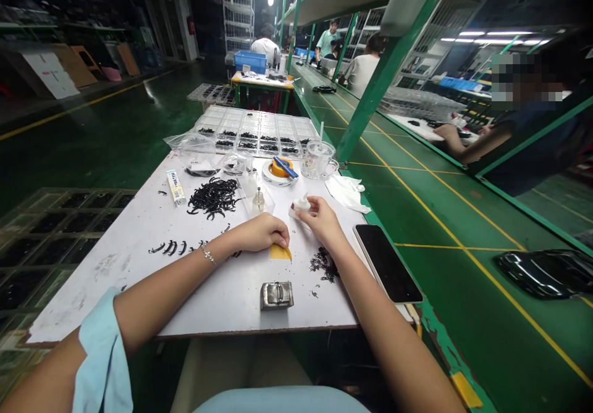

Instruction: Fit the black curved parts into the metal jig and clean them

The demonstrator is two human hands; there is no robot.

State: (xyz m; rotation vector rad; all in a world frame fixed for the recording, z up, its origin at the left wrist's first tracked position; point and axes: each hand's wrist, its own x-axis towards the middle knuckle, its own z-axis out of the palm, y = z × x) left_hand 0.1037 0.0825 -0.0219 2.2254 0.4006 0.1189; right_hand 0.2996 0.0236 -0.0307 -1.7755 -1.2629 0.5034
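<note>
Left hand (264, 231) pressed flat on a yellow sheet (281, 252) at mid-worktop (139, 240), fingers together. Right hand (319, 218) just beside – fingers pinched on a small white piece (301, 203). Heap of black curved parts (213, 196) behind, metal block (277, 294) in front, phone (386, 263) at right edge.

A small yellow sheet (280, 252) lies flat on the table, half under the left hand (264, 232), which presses down on it. A little white piece (301, 204) sits in the fingers of the right hand (321, 218), just beside the left hand.
</note>
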